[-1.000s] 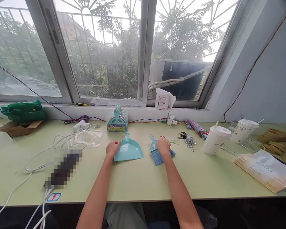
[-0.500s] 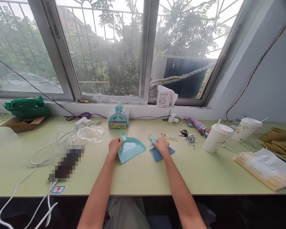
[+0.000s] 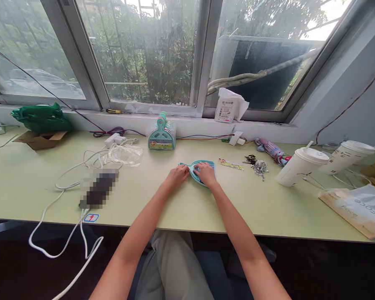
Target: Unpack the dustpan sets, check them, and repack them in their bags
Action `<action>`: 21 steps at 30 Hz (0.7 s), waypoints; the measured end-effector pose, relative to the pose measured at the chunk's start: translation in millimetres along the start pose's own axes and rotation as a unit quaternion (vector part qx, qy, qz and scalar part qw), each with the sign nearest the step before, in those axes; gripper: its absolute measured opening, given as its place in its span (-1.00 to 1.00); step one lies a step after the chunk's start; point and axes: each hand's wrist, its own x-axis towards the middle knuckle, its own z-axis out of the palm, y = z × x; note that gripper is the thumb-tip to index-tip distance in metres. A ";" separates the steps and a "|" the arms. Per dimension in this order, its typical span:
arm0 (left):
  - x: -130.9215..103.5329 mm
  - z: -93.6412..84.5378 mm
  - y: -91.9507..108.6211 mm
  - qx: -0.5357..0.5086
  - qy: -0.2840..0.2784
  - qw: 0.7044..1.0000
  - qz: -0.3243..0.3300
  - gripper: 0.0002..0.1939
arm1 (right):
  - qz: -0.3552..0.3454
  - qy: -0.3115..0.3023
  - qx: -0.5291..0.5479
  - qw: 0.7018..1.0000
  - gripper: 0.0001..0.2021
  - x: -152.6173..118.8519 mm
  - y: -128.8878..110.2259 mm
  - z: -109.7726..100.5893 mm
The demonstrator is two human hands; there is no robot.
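Turquoise dustpan [image 3: 196, 179] — curved-sided — blue-bristled brush [image 3: 211, 165] lying inside.

Dustpan [image 3: 210, 162] smooth plastic; tabletop [image 3: 268, 212] smooth; window frame [image 3: 206, 54] dull metal.

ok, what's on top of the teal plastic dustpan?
A teal plastic brush with blue bristles. The right hand covers part of it; the floor of the dustpan is mostly hidden beneath.

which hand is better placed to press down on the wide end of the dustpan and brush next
Probably the right hand: its fingers lie over the wide end of the dustpan and brush, while the left hand is at the handle end.
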 end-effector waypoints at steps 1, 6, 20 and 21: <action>-0.1 -3.0 -1.6 0.024 0.018 1.000 0.007 -0.82 | 0.002 -0.002 0.005 1.000 -0.79 0.7 1.9 -0.4; 2.0 -10.1 -12.7 0.122 0.005 0.990 0.076 -0.66 | -0.023 -0.005 0.028 0.999 -0.80 2.4 2.5 -0.3; 8.9 1.6 -13.7 0.017 -0.051 0.999 0.005 -0.75 | -0.022 -0.034 0.063 0.997 -0.82 4.6 5.0 -0.9; 7.9 1.2 -12.7 0.015 -0.046 0.999 0.015 -0.72 | -0.018 -0.033 0.065 0.997 -0.82 4.2 4.8 -1.4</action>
